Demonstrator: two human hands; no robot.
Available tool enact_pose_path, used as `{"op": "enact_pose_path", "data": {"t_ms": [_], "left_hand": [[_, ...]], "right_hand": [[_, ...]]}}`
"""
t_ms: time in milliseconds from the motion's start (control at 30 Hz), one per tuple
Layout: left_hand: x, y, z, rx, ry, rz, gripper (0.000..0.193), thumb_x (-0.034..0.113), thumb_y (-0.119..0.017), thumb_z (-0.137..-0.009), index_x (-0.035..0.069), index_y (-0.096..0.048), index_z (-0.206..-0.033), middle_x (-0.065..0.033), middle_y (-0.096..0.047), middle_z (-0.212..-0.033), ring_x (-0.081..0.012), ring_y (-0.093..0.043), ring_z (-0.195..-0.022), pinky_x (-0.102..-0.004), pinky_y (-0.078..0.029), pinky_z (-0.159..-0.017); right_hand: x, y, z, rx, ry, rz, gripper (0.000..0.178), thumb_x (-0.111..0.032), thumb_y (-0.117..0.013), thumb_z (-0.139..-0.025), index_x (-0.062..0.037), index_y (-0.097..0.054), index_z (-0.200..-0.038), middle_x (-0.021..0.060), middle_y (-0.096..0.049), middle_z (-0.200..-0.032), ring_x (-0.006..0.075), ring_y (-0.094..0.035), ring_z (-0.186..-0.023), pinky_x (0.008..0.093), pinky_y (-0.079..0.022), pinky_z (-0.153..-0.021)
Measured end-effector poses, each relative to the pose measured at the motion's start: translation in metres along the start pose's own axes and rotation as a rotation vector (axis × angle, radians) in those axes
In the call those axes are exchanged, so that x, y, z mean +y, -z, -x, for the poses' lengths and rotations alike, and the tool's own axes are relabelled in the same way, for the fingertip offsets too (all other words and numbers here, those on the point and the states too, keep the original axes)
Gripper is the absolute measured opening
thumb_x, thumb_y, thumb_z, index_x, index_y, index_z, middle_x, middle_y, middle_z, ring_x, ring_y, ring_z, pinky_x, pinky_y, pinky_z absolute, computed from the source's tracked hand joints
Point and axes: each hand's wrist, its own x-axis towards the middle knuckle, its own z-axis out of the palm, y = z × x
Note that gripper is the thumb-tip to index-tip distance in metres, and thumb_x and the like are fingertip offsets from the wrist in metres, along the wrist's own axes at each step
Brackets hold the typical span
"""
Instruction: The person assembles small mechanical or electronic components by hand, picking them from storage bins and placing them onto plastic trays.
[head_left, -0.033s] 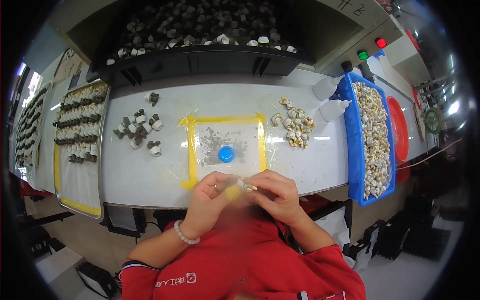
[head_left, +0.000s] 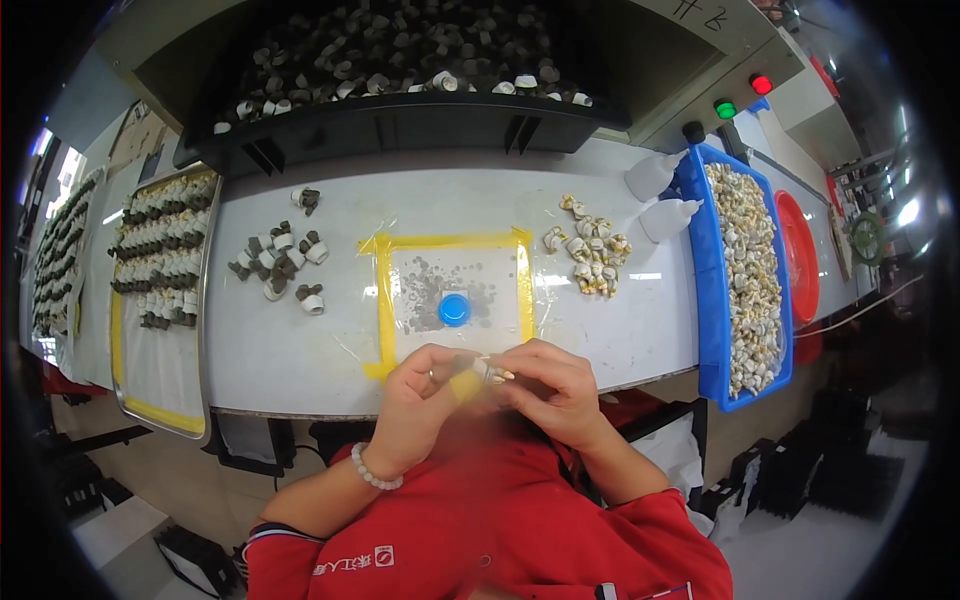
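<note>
We have a small white-and-gold fitting point(head_left: 487, 370) held up over the near edge of the counter point(head_left: 290, 372), at the middle of our body. Our left hand point(head_left: 425, 392) is closed round it in a pinch, the fingers curled in and a blurred yellow patch showing by the thumb. Our right hand point(head_left: 552, 390) is pinched too, fingers bent, the tips meeting the fitting's other end; blur hides exactly where each fingertip presses. The fitting lies on its side: its white body sits toward our left, its pale gold prongs point right, and its long axis runs roughly crosswise, dipping slightly to the right as far as we can make out.

Just beyond our hands, a yellow tape frame point(head_left: 525, 290) borders a dark-spotted square, with a round blue cap point(head_left: 454, 310) inside it. To the right lies a loose group of white-and-gold fittings point(head_left: 597, 250), near two white squeeze bottles point(head_left: 668, 219) and a blue tray point(head_left: 709, 290) filled with more of the same. To the left we have scattered white-and-grey fittings point(head_left: 317, 251), then a metal-rimmed tray point(head_left: 207, 330) carrying rows of them. At the far side stands a black bin point(head_left: 350, 130) heaped with white-and-dark pieces.
</note>
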Motion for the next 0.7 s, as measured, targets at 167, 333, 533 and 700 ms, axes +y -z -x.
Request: {"op": "enact_pose_path", "data": {"t_ms": [167,333,533,700], "left_hand": [[-0.001,0.001,0.001,-0.009,-0.004,0.05,0.02,-0.002,-0.052,-0.084,-0.002,-0.048,-0.104,-0.0096,-0.058,-0.1,-0.0146,-0.059,-0.09,-0.0276,-0.05,-0.078],[0.0,-0.003,0.0,-0.02,-0.032,-0.008,0.023,-0.004,-0.052,-0.082,-0.002,-0.047,-0.104,-0.0147,-0.058,-0.095,-0.0193,-0.061,-0.078,-0.0276,-0.052,-0.068],[-0.002,-0.004,0.001,-0.053,-0.067,-0.105,0.03,-0.009,-0.05,-0.08,-0.005,-0.046,-0.11,-0.0152,-0.058,-0.1,-0.0193,-0.06,-0.088,-0.0288,-0.052,-0.076],[-0.001,-0.002,0.001,-0.086,-0.048,-0.123,0.032,-0.008,-0.052,-0.08,-0.006,-0.05,-0.111,-0.011,-0.056,-0.108,-0.0147,-0.055,-0.098,-0.0264,-0.046,-0.085]], "right_hand": [[0.005,-0.001,0.002,0.023,0.021,-0.049,0.028,0.008,-0.062,-0.07,0.0012,-0.062,-0.097,0.0103,-0.06,-0.087,0.0175,-0.059,-0.076,0.0244,-0.047,-0.066],[0.013,0.0,0.008,0.03,0.06,0.03,0.03,0.009,-0.061,-0.07,0.0013,-0.061,-0.1,0.0108,-0.059,-0.09,0.0183,-0.058,-0.076,0.0249,-0.047,-0.065],[0.012,-0.002,0.011,0.073,0.138,0.018,0.033,0.008,-0.063,-0.069,0.0011,-0.061,-0.101,0.0104,-0.059,-0.09,0.019,-0.057,-0.074,0.0261,-0.047,-0.063],[0.014,-0.001,0.009,0.092,0.223,0.069,0.036,0.008,-0.065,-0.065,0.0002,-0.062,-0.1,0.01,-0.06,-0.087,0.0205,-0.057,-0.073,0.0274,-0.047,-0.062]]}}
